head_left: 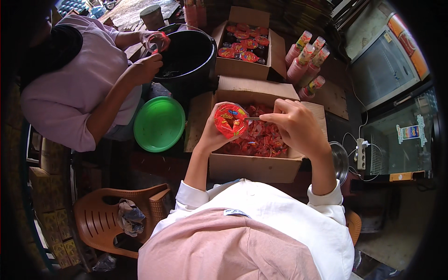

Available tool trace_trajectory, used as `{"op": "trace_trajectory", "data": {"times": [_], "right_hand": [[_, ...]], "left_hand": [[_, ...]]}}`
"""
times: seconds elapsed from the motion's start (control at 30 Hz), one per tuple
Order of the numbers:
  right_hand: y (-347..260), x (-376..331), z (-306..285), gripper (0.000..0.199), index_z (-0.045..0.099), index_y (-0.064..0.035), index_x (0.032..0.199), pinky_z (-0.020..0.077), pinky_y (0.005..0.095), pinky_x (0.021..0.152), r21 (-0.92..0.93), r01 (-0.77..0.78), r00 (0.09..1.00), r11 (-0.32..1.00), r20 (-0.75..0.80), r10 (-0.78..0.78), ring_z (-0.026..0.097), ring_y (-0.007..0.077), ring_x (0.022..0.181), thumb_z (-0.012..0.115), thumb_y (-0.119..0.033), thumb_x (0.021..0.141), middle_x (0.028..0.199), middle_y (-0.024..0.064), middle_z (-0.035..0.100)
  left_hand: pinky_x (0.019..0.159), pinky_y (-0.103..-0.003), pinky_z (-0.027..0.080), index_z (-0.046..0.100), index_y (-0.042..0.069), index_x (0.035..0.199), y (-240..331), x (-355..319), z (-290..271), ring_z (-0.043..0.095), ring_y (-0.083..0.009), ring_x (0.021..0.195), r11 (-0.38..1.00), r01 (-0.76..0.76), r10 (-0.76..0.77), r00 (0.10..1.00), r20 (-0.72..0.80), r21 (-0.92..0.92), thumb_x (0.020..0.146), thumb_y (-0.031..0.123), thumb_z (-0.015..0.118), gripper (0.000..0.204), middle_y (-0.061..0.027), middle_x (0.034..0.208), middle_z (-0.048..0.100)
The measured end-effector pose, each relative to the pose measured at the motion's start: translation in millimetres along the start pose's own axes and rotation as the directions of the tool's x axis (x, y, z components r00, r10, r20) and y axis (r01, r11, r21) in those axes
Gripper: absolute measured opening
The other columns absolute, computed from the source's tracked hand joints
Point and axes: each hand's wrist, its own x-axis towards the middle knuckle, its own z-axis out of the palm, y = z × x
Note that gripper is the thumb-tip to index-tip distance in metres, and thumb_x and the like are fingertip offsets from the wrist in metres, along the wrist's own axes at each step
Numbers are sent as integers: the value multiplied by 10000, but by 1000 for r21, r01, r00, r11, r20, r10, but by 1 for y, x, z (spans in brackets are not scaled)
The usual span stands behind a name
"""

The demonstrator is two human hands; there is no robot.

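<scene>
My left hand (pixel 213 129) is wrapped round a plastic cup topped with a red printed film lid (pixel 228 116). A dark patch, perhaps a slit, shows near the middle of that lid. Between the fingers of my right hand (pixel 295 125) is a thin metal blade (pixel 252 119), whose tip meets the lid's right edge. Whether it is a knife or another tool is not clear. Both hands are over an open cardboard box (pixel 254 168), which holds a heap of crumpled red film pieces (pixel 261 143).
Behind stands a second box (pixel 241 71) of red-lidded cups. Pink cup stacks (pixel 297 70) are right of it. A green basin (pixel 159 125) and a black bucket (pixel 211 49) lie left, where another person (pixel 84 84) holds a cup. A power strip (pixel 361 156) is at right.
</scene>
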Motion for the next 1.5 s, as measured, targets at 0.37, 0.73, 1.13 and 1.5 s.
{"op": "trace_trajectory", "data": {"times": [0.37, 0.73, 1.13, 1.5], "right_hand": [[21, -44, 28, 357, 628, -81, 978, 382, 313, 531, 351, -293, 903, 889, -204, 378, 474, 211, 577, 567, 99, 676, 674, 87, 448], [41, -93, 62, 311, 634, -66, 959, 395, 310, 526, 411, -445, 820, 796, -171, 547, 498, 205, 579, 573, 97, 701, 666, 93, 481], [50, -104, 64, 289, 638, -79, 961, 386, 309, 539, 426, -502, 760, 753, -199, 619, 499, 206, 587, 570, 69, 723, 661, 93, 493], [41, -115, 65, 277, 636, -45, 954, 390, 254, 543, 443, -511, 740, 737, -209, 640, 474, 150, 573, 573, 91, 721, 649, 75, 469]], "left_hand": [[829, -273, 442, 403, 52, 1107, -11, 8, -14, 531, -127, 929, 995, -49, 66, 979, -195, 89, 589, 12, 759, 630, -45, 1011, 527], [717, -304, 472, 423, -3, 993, -37, 96, -97, 596, -195, 798, 846, 61, 272, 805, -528, 529, 578, 167, 799, 585, -118, 890, 595], [778, -271, 469, -111, -247, 1183, -25, 182, -143, 586, -264, 928, 289, 654, -479, 731, -486, 699, 610, 473, 660, 1201, -243, 1027, 556], [725, -313, 484, 340, -168, 1166, -28, 185, -154, 594, -282, 907, 115, 524, -496, 766, -409, 844, 620, 439, 649, 873, -248, 1051, 539]]}}
